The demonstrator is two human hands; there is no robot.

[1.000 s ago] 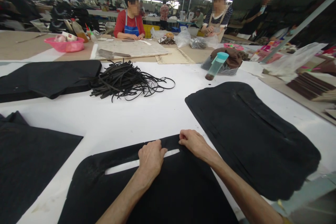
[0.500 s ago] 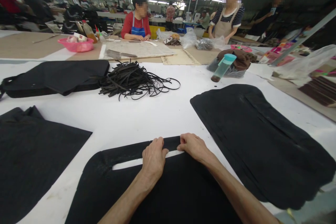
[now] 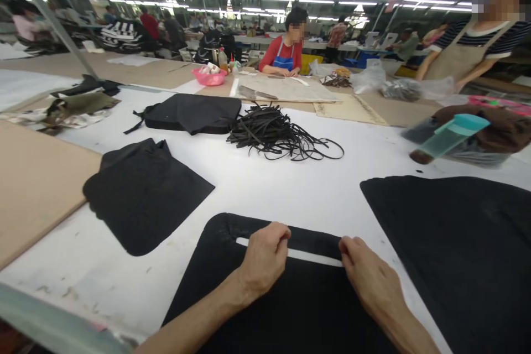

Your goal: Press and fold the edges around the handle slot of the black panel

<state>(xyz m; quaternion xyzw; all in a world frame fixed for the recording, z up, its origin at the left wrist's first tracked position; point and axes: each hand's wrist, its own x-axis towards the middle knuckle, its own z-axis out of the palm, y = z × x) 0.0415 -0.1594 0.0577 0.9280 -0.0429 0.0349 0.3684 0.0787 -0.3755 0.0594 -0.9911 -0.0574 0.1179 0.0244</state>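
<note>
A black fabric panel (image 3: pixel 290 310) with a long narrow slot near its far edge lies in front of me. White table surface shows through the slot. My left hand (image 3: pixel 267 257) is closed, its fingers curled over the strip beyond the slot, left of its middle. Farther right, my right hand (image 3: pixel 369 274) pinches the same strip between thumb and fingers. To the right lies another black panel (image 3: pixel 468 249), and a smaller folded black piece (image 3: pixel 145 193) rests to the left. The undersides of my fingers are hidden.
Beyond the panel sit a heap of thin black straps (image 3: pixel 269 130) and a stack of black pieces (image 3: pixel 194 113). A teal-lidded bottle (image 3: pixel 450 138) leans at the right by a plastic bag. Across the table are a pink basket (image 3: pixel 209 76) and two people.
The view has swung left, so the table's things sit farther right in the picture. My hands are wider apart along the strip, the right one farther toward the right.
</note>
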